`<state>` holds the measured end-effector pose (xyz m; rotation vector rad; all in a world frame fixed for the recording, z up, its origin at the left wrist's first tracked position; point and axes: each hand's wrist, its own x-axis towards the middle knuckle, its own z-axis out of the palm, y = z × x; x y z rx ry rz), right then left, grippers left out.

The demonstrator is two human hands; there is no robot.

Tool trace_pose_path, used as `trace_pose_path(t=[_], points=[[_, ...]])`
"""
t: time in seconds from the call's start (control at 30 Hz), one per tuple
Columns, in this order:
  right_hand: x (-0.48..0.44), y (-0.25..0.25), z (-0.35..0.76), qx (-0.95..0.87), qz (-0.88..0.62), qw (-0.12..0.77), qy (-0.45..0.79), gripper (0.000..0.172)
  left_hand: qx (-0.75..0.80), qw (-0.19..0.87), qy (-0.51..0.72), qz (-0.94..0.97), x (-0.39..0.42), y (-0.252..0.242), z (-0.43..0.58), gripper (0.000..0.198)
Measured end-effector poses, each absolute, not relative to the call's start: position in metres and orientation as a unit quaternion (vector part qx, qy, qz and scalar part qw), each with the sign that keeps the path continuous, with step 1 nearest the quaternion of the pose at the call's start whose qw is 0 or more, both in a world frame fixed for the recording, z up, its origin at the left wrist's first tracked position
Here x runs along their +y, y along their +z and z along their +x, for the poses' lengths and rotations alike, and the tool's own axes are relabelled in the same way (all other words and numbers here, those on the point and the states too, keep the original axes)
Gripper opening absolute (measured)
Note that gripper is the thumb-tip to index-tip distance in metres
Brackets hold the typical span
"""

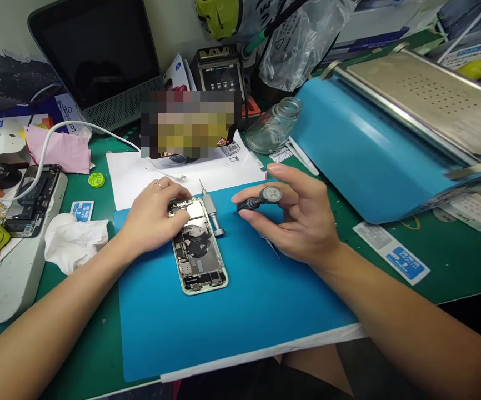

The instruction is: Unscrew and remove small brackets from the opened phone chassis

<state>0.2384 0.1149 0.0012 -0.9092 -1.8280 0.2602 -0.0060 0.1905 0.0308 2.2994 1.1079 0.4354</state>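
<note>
An opened phone [199, 253] with its insides showing lies on a blue mat [232, 311]. My left hand [155, 214] rests on the phone's top end, fingers curled and pressing on it. My right hand [296, 214] pinches a small dark screwdriver with a round grey cap [261, 198], held level just above the mat, to the right of the phone. A silver screwdriver [210, 206] lies on the mat right beside the phone's upper right edge. A thin dark tool [272, 246] lies on the mat under my right hand.
A blue machine with a metal top plate [390, 128] stands at the right. A glass jar [274, 125] sits behind the mat. Another opened phone [34, 200], white tissue [74, 236], a green cap [96, 179] and a white cable [44, 150] lie at the left. A dark screen [99, 55] stands behind.
</note>
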Motion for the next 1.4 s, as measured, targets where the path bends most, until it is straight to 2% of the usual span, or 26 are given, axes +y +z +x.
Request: trace_pose_path(t=[0.23,0.5,0.8,0.93,1.2,1.4], points=[[0.116,0.006,0.241,-0.810,-0.341,0.477,0.013,0.080,0.409,0.271,0.166,0.855,0.191,0.030,-0.006,0.034],[0.115,0.015,0.235,-0.857,-0.260,0.444,-0.043,0.090,0.408,0.266,0.168,0.857,0.190,0.029,-0.006,0.033],[0.112,0.012,0.237,-0.855,-0.278,0.436,-0.040,0.087,0.409,0.270,0.168,0.855,0.190,0.030,-0.006,0.033],[0.112,0.007,0.238,-0.849,-0.272,0.452,-0.024,0.079,0.413,0.269,0.164,0.854,0.190,0.031,-0.005,0.033],[0.113,0.007,0.237,-0.836,-0.275,0.476,0.006,0.081,0.412,0.270,0.165,0.854,0.191,0.030,-0.006,0.033],[0.113,0.008,0.237,-0.825,-0.297,0.480,0.024,0.073,0.414,0.273,0.164,0.853,0.190,0.030,-0.005,0.035]])
